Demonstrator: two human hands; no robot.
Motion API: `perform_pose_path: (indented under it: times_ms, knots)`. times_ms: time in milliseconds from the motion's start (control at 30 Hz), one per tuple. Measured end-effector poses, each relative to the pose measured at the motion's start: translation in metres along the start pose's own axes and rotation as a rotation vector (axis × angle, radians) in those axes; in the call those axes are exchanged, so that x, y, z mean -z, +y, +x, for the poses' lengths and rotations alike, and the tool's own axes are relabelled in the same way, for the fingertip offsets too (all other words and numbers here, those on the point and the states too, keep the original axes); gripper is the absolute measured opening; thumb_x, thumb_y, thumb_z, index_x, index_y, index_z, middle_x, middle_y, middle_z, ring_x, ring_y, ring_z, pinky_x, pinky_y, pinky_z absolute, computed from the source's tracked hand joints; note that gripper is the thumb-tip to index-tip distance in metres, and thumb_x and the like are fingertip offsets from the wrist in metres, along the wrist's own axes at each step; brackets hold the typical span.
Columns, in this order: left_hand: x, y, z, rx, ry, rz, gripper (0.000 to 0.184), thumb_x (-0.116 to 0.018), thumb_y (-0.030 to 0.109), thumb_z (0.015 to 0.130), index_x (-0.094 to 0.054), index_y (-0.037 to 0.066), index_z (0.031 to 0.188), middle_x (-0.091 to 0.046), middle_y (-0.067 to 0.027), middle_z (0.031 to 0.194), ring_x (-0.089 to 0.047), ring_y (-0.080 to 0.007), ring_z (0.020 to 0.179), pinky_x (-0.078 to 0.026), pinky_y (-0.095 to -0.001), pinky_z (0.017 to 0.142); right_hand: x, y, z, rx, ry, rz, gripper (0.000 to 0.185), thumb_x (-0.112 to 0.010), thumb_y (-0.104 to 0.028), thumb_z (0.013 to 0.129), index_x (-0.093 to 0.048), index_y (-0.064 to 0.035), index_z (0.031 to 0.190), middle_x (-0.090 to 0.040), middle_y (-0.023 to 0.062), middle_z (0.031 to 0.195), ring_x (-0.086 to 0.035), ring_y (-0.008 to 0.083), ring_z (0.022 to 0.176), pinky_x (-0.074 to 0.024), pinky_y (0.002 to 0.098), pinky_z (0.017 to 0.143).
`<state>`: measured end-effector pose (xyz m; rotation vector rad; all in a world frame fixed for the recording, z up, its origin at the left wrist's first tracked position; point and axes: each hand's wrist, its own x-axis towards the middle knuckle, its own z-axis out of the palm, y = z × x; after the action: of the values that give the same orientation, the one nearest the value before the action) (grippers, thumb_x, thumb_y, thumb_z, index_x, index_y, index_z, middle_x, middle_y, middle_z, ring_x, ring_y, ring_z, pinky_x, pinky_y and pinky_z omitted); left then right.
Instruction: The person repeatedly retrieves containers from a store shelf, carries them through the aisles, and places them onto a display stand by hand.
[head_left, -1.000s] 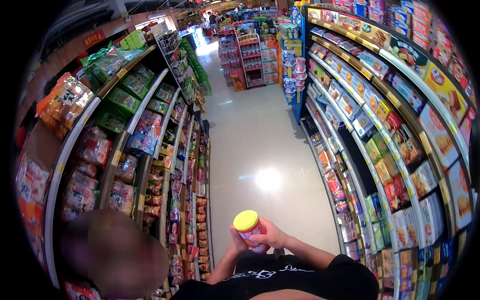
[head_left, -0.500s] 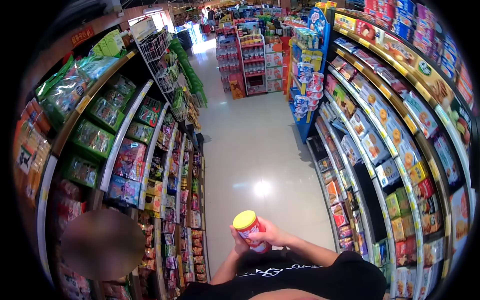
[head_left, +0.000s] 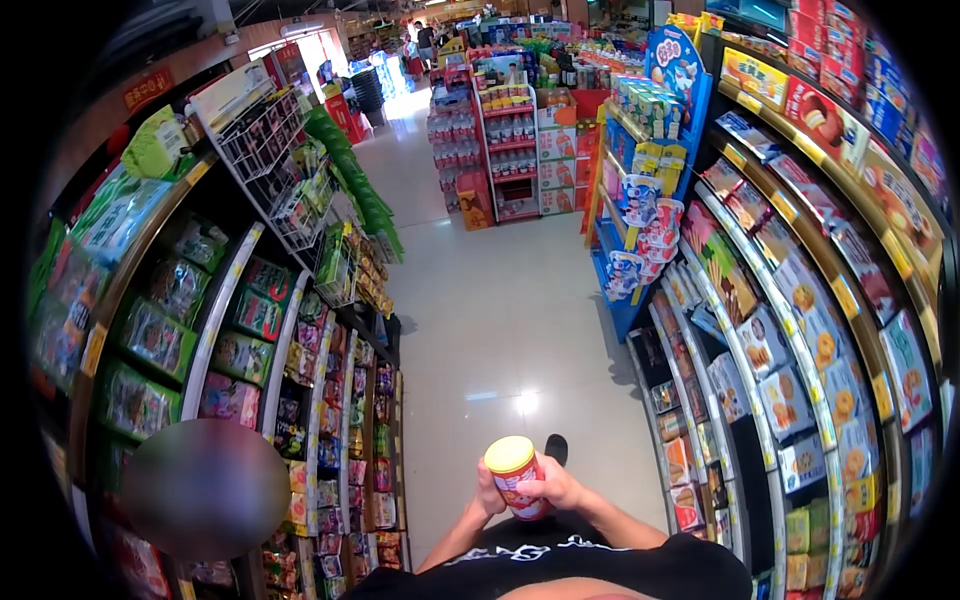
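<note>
Between my two hands I hold a red canister with a yellow lid, upright in front of my black shirt. My left hand is closed around its left side. My right hand grips the right side, with the thumb across the front. The canister's lower part is partly covered by my fingers, and its label is too small to read.
Packed snack shelves line the left and right of the tiled aisle floor. Ahead are a wire rack, a blue display stand and a drinks shelf. A person stands far off.
The aisle's shelves and stands appear nearer as I move forward. One dark shoe now shows beyond the canister. Both hands still hold it, slightly further right and lower in view.
</note>
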<state>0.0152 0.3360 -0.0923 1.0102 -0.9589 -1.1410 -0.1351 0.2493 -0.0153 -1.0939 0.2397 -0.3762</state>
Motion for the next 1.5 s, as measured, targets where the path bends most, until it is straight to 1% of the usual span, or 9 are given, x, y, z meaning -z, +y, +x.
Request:
perform_pose_path:
  times_ms: [100, 167, 333, 433, 467, 567, 933, 1133, 1500]
  knots:
    - [0.018, -0.002, 0.079, -0.043, -0.050, 0.068, 0.105, -0.010, 0.084, 0.084, -0.052, 0.000, 0.130, -0.062, -0.0152, 0.120, -0.061, -0.0277, 0.108, -0.048, -0.0416, 0.095, 0.050, -0.040, 0.050, -0.006, -0.029, -0.003, 0.062, -0.071, -0.026, 0.084, -0.043, -0.0011, 0.134, -0.057, 0.0086, 0.123, -0.054, 0.0180, 0.113, -0.0416, 0.0345, 0.100]
    - [0.007, 0.034, 0.140, -0.144, 0.033, -0.005, 0.086, -0.027, 0.073, 0.091, -0.064, -0.004, 0.104, -0.069, -0.0126, 0.095, -0.066, -0.0208, 0.085, -0.053, -0.0341, 0.075, 0.074, -0.075, 0.086, -0.015, -0.033, -0.013, 0.063, -0.071, -0.025, 0.083, -0.043, -0.0008, 0.134, -0.057, 0.0086, 0.123, -0.053, 0.0180, 0.113, -0.0417, 0.0348, 0.100]
    - [0.038, 0.054, 0.268, -0.234, -0.001, 0.118, 0.088, -0.026, 0.075, 0.090, -0.066, -0.003, 0.099, -0.070, -0.0121, 0.090, -0.066, -0.0207, 0.079, -0.054, -0.0345, 0.069, 0.147, -0.125, 0.181, 0.105, -0.096, -0.015, 0.065, -0.073, -0.023, 0.082, -0.042, -0.0009, 0.135, -0.055, 0.0092, 0.126, -0.052, 0.0182, 0.115, -0.0409, 0.0354, 0.102]
    - [0.037, 0.077, 0.321, -0.221, 0.051, 0.041, 0.094, -0.023, 0.080, 0.087, -0.065, -0.003, 0.100, -0.069, -0.0124, 0.090, -0.066, -0.0218, 0.079, -0.054, -0.0352, 0.069, 0.180, -0.149, 0.229, 0.037, -0.132, -0.056, 0.064, -0.073, -0.024, 0.083, -0.043, -0.0011, 0.135, -0.055, 0.0084, 0.125, -0.052, 0.0182, 0.115, -0.0407, 0.0354, 0.102]
    - [0.056, 0.061, 0.328, -0.093, -0.019, 0.049, 0.108, -0.007, 0.087, 0.080, -0.056, 0.000, 0.122, -0.065, -0.0135, 0.109, -0.063, -0.0268, 0.098, -0.051, -0.0401, 0.086, 0.191, -0.151, 0.245, 0.024, -0.137, -0.064, 0.064, -0.073, -0.025, 0.084, -0.043, -0.0012, 0.135, -0.056, 0.0081, 0.124, -0.053, 0.0172, 0.114, -0.0414, 0.0341, 0.101]
    - [0.070, 0.054, 0.377, -0.072, 0.080, -0.074, 0.102, -0.009, 0.084, 0.084, -0.056, 0.001, 0.121, -0.065, -0.0130, 0.107, -0.063, -0.0261, 0.096, -0.051, -0.0401, 0.085, 0.222, -0.161, 0.296, -0.141, -0.131, -0.014, 0.062, -0.072, -0.027, 0.086, -0.044, -0.0013, 0.135, -0.057, 0.0078, 0.123, -0.053, 0.0158, 0.113, -0.0422, 0.0326, 0.100]
    - [0.224, 0.051, 0.637, -0.037, 0.267, -0.156, 0.097, -0.008, 0.079, 0.087, -0.057, 0.002, 0.119, -0.067, -0.0117, 0.104, -0.064, -0.0242, 0.094, -0.052, -0.0390, 0.085, 0.338, -0.214, 0.563, -0.105, -0.052, -0.109, 0.058, -0.069, -0.025, 0.089, -0.042, -0.0001, 0.133, -0.058, 0.0081, 0.120, -0.056, 0.0148, 0.108, -0.0456, 0.0318, 0.096]
    - [0.280, 0.076, 0.780, -0.055, 0.014, -0.152, 0.098, -0.006, 0.079, 0.088, -0.057, 0.001, 0.118, -0.066, -0.0121, 0.106, -0.063, -0.0244, 0.094, -0.051, -0.0378, 0.085, 0.403, -0.262, 0.675, -0.062, 0.029, -0.135, 0.060, -0.072, -0.029, 0.087, -0.044, 0.0012, 0.130, -0.058, 0.0079, 0.117, -0.056, 0.0150, 0.107, -0.0463, 0.0319, 0.094]
    - [0.339, 0.028, 0.993, -0.097, 0.089, -0.099, 0.093, -0.014, 0.076, 0.090, -0.057, -0.001, 0.120, -0.066, -0.0124, 0.110, -0.064, -0.0230, 0.098, -0.051, -0.0362, 0.085, 0.562, -0.306, 0.834, -0.046, -0.010, -0.023, 0.058, -0.071, -0.024, 0.087, -0.043, -0.0012, 0.133, -0.057, 0.0072, 0.121, -0.055, 0.0153, 0.111, -0.0441, 0.0328, 0.098]
